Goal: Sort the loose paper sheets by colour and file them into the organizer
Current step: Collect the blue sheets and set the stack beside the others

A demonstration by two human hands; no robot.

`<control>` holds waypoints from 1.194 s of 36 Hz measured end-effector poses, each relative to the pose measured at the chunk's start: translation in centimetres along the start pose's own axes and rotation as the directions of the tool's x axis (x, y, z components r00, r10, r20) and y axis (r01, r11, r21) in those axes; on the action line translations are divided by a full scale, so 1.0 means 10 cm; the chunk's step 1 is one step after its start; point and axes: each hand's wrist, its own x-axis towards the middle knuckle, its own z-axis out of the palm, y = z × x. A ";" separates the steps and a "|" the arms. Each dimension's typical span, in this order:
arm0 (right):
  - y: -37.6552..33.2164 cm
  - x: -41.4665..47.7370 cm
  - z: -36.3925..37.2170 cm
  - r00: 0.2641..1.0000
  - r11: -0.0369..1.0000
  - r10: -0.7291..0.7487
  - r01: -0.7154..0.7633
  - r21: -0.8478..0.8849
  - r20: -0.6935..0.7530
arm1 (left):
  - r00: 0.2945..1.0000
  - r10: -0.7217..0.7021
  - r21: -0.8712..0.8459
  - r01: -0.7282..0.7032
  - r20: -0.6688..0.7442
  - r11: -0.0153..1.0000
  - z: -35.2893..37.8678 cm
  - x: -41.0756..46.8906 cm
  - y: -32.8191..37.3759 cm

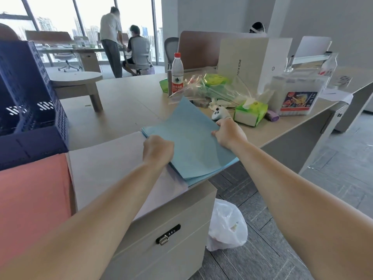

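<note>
A stack of light blue sheets (189,138) lies at the desk's front corner, its top sheets lifted and tilted. My left hand (158,149) grips the stack's left edge with curled fingers. My right hand (229,133) pinches its right edge. Pale lilac sheets (109,168) lie flat beside it on the left, partly under the blue stack. Salmon-pink sheets (34,199) lie at the far left. The dark blue perforated organizer (30,102) stands at the left, behind the pink sheets.
Behind the blue stack stand a water bottle (177,74), plastic bags, a green tissue pack (250,114), a white box (252,61) and a clear case. A drawer cabinet (161,229) and a white bin bag (227,227) sit below the desk. Two people are at a far desk.
</note>
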 end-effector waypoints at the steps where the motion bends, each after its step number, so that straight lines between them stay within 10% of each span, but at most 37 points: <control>1: 0.01 0.00 -0.01 1.000 1.000 0.002 -0.002 -0.015 0.001 | 1.000 0.005 0.005 -0.005 0.004 1.000 0.01 0.00 0.00; 28: -0.46 -0.45 -0.14 0.989 0.991 -0.124 0.118 -0.067 -0.085 | 0.978 0.132 0.047 -0.141 0.161 0.989 -0.11 -0.24 0.17; 43: -1.90 -1.63 0.35 0.944 0.935 -0.328 0.320 0.155 0.027 | 0.988 0.156 0.183 -0.157 0.016 0.971 -1.83 -0.92 -0.44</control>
